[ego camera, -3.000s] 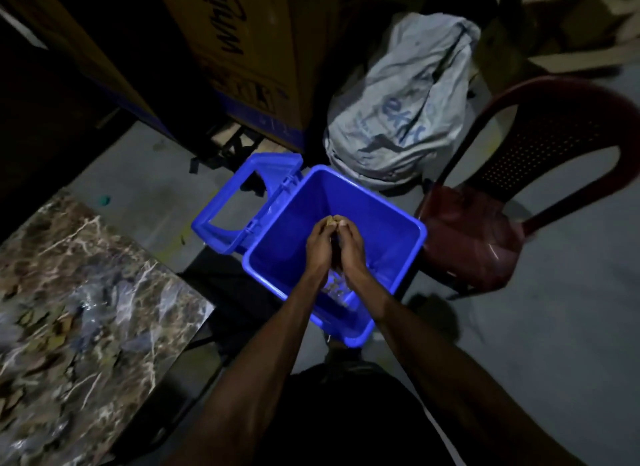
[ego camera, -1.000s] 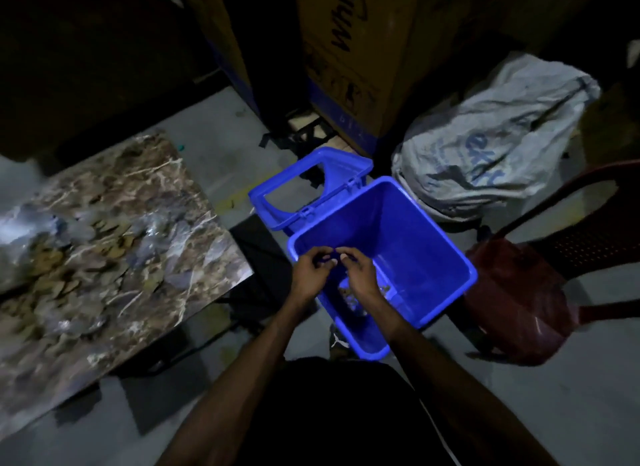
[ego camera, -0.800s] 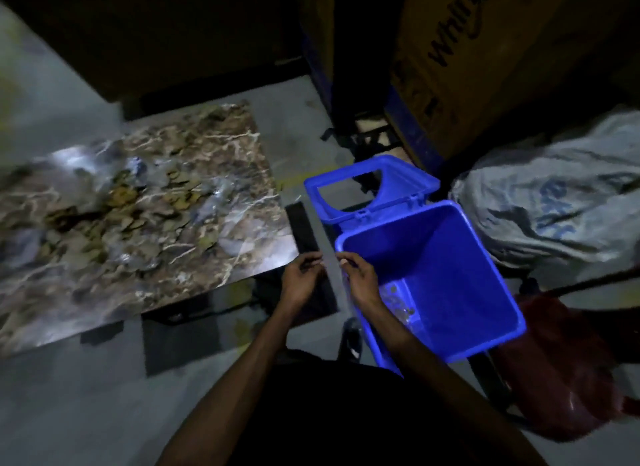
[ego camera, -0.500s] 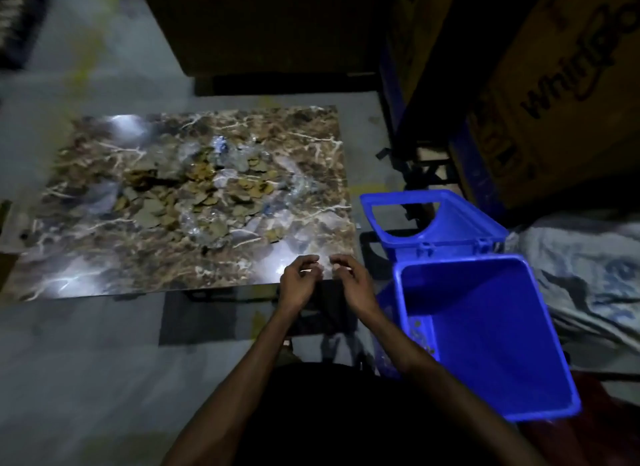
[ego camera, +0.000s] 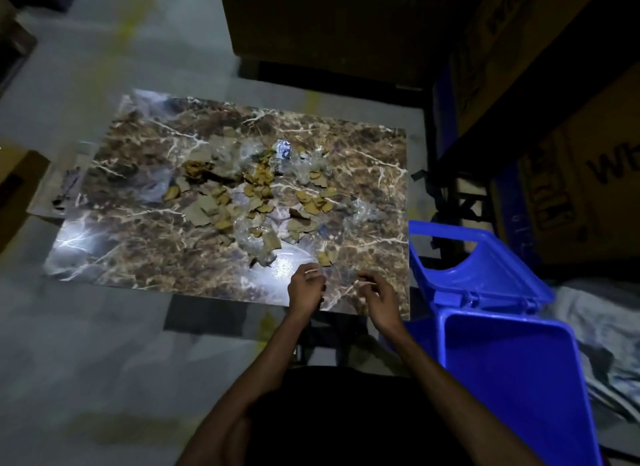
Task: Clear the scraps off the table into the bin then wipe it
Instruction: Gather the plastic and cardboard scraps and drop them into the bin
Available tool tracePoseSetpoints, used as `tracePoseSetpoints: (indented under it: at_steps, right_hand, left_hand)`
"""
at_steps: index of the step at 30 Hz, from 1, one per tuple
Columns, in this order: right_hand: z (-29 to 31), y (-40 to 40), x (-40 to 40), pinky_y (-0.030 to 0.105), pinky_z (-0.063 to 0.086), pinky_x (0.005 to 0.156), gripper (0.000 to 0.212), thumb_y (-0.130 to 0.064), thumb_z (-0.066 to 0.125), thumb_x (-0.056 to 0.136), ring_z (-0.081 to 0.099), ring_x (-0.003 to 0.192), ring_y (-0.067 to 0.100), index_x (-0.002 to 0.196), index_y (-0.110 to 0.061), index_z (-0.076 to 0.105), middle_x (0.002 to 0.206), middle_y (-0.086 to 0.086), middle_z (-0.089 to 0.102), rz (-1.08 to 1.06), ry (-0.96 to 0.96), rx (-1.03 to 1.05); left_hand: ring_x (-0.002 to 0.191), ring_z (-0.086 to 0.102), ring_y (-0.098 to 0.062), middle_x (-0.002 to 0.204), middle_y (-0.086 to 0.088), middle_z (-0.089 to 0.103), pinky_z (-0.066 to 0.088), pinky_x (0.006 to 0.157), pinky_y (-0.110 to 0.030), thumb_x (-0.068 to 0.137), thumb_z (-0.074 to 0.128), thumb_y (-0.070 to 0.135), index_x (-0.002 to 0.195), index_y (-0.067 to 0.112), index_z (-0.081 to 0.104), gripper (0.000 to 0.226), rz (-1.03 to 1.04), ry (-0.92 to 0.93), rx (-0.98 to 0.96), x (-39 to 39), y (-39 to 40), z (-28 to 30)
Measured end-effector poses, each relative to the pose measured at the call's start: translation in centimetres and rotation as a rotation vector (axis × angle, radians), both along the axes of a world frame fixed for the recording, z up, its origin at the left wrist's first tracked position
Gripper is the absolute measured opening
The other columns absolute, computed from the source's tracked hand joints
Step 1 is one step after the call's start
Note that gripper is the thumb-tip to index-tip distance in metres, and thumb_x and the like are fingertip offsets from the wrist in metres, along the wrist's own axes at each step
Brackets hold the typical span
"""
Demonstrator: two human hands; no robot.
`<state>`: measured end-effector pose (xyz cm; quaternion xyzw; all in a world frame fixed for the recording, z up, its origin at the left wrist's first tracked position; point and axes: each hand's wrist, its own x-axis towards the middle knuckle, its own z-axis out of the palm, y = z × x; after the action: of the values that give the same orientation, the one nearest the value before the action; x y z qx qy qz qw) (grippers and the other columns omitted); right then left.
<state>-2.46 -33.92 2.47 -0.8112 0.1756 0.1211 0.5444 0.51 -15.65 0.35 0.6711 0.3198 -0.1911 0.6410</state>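
Now, step: clearing phase, both hands over the desk's near edge, nothing carried.
Left hand (ego camera: 306,289): fingers loosely curled, narrow, holding nothing I can see.
Right hand (ego camera: 377,297): same, loose curl, empty as far as it shows.
Scraps (ego camera: 256,191): cardboard bits + clear plastic, spread mid-desk (ego camera: 138,250), most of the pile not yet cleared.
Bin (ego camera: 512,372): blue, lid flipped open, on floor just right of desk.
Next: prob. reach fwd, gather a handful w/ both hands, carry right to bin.
Wipe: not yet; no cloth seen.
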Motion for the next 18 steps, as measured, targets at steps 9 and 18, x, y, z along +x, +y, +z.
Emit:
tracePoseSetpoints:
  at_steps: [9,18]
  right_hand:
    - [-2.4,-5.2,12.3,0.036,0.051,0.097,0.038,-0.014,0.059,0.098,0.064,0.110,0.032,0.135,-0.007,0.058,0.126,0.017,0.061,0.031,-0.055,-0.191]
    - [-4.9,-3.5,20.2,0.046,0.033,0.122,0.062,-0.052,0.047,0.106,0.037,0.148,0.024,0.156,-0.016,0.042,0.162,0.008,0.039,0.304,-0.161,-0.111]
  left_hand:
    - [0.070,0.059,-0.025,0.102,-0.014,0.068,0.047,0.064,-0.033,0.080,0.070,0.006,0.126,0.022,0.053,0.052,0.132,0.090,0.005,6.5,-3.9,-1.9]
    - [0.109,0.059,-0.017,0.129,-0.012,0.056,0.051,0.092,-0.022,0.092,0.070,0.008,0.134,0.006,0.057,0.044,0.308,-0.214,0.531,9.7,-3.2,0.5]
